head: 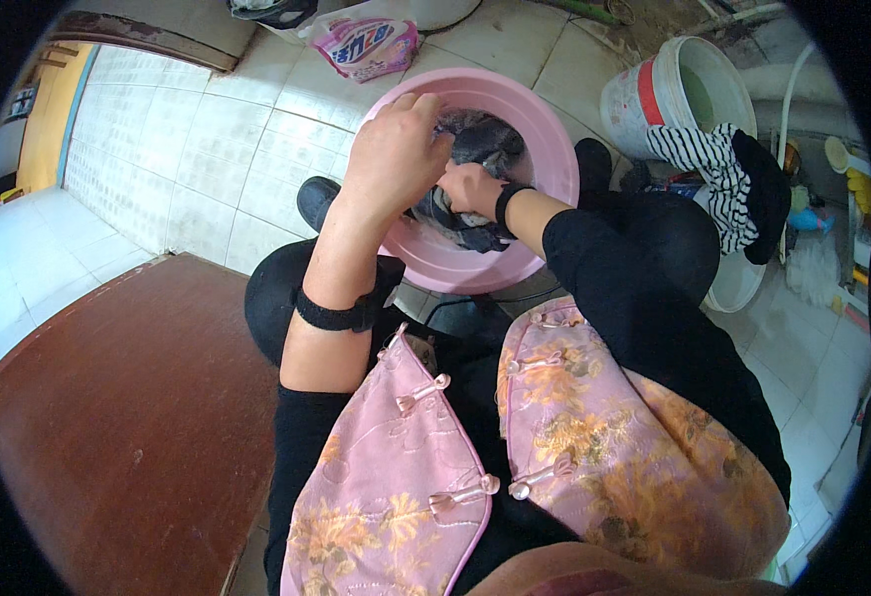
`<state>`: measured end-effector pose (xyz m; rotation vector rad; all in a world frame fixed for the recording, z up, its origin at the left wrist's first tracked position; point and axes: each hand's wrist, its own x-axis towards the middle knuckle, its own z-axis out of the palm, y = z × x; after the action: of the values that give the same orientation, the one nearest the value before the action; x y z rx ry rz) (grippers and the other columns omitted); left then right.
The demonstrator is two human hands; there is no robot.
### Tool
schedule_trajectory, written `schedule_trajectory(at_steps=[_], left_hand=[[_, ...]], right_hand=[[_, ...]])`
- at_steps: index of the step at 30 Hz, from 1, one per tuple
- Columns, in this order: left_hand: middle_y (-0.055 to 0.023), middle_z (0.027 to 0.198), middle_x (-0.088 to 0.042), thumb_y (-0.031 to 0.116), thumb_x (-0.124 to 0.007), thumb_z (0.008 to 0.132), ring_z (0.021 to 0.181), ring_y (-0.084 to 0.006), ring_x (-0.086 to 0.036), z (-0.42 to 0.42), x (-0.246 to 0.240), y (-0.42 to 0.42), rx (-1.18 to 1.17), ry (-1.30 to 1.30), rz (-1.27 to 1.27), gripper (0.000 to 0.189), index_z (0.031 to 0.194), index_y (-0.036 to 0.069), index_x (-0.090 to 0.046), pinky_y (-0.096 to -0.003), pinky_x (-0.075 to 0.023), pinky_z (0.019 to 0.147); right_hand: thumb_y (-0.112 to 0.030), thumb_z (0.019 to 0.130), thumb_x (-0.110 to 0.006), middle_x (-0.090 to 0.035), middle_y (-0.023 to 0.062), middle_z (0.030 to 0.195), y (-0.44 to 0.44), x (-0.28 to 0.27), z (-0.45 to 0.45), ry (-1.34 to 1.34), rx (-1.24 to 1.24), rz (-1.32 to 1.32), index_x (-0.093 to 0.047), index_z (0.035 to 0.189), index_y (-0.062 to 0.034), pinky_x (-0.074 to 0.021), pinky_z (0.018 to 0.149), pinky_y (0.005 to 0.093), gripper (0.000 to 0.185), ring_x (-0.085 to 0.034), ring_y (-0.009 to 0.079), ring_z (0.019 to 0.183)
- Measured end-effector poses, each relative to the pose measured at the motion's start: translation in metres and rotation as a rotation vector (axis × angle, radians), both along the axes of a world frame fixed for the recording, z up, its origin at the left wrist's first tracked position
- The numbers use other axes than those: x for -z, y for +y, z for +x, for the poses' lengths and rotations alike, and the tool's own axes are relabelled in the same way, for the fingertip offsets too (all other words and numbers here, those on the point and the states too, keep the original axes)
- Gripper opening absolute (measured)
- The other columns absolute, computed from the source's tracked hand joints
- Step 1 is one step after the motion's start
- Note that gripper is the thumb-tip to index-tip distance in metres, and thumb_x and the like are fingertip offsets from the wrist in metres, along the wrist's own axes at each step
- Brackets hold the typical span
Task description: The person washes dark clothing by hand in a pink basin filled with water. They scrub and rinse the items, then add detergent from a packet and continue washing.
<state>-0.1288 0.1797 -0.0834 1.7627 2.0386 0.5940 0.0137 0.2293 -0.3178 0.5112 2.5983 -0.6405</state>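
A round pink plastic basin (pixel 547 141) stands on the floor before me, with wet dark cloth (pixel 484 141) inside it. My left hand (pixel 405 138) is over the basin's left side, fingers bent down by the cloth; its fingertips are partly hidden, so its hold is unclear. Lower and to the right, my right hand (pixel 472 188) is closed on a bunched part of the dark cloth. The two hands are close together near the basin's middle. Black bands circle both of my forearms.
A pink detergent pouch (pixel 368 48) lies beyond the basin. At right stands a white bucket (pixel 629 100) with a striped black-and-white cloth (pixel 711 164) hanging by it. A brown wooden board (pixel 137 417) is at lower left. Bottles and other items stand at far right.
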Motion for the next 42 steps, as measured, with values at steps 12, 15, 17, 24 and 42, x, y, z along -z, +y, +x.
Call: schedule_trajectory(at_steps=[12,15,17,24,42], left_hand=[[-0.0194,0.094,-0.062,0.016,-0.061,0.074,0.089,-0.0363,-0.060,0.002,0.000,-0.006,0.009,-0.027,0.146,0.026,0.094,0.000,-0.058,-0.0448,-0.0486,0.076],[-0.0194,0.094,-0.062,0.017,-0.061,0.074,0.088,-0.0364,-0.060,0.001,0.000,-0.007,0.006,-0.038,0.142,0.026,0.094,0.000,-0.059,-0.0450,-0.0488,0.076],[-0.0195,0.095,-0.062,0.017,-0.061,0.074,0.088,-0.0367,-0.061,0.001,0.001,-0.007,0.011,-0.037,0.138,0.027,0.096,0.000,-0.059,-0.0448,-0.0490,0.076],[-0.0194,0.104,-0.062,0.021,-0.062,0.080,0.095,-0.0389,-0.059,0.000,0.002,-0.007,0.019,-0.004,0.060,0.036,0.113,0.007,-0.056,-0.0436,-0.0484,0.078],[-0.0195,0.097,-0.063,0.016,-0.059,0.075,0.090,-0.0361,-0.061,0.001,0.010,-0.002,0.024,0.030,0.104,0.030,0.102,0.003,-0.061,-0.0439,-0.0490,0.079]], right_hand=[[-0.041,0.060,-0.081,-0.034,0.0236,0.137,0.058,-0.033,0.037,-0.092,0.419,-0.025,-0.020,0.144,-0.0150,-0.0296,0.105,0.0526,0.108,-0.030,0.0451,0.130],[-0.044,0.058,-0.082,-0.030,0.0319,0.136,0.029,-0.014,0.045,-0.180,0.506,-0.112,-0.012,0.145,-0.0071,-0.0315,0.104,0.0532,0.118,-0.031,0.0506,0.127],[-0.044,0.059,-0.082,-0.031,0.0320,0.136,0.021,-0.001,0.059,-0.121,0.556,-0.129,-0.014,0.144,-0.0062,-0.0348,0.101,0.0538,0.116,-0.034,0.0521,0.125],[-0.036,0.061,-0.079,-0.061,0.0255,0.112,0.043,0.002,0.049,-0.035,0.588,-0.257,-0.056,0.120,-0.0011,-0.0465,0.090,0.0385,0.072,-0.059,0.0361,0.104],[-0.014,0.071,-0.064,-0.052,0.0142,0.109,0.003,-0.108,0.039,0.243,-0.066,0.222,-0.058,0.115,-0.0187,-0.0520,0.072,0.0435,0.044,-0.062,0.0325,0.088]])
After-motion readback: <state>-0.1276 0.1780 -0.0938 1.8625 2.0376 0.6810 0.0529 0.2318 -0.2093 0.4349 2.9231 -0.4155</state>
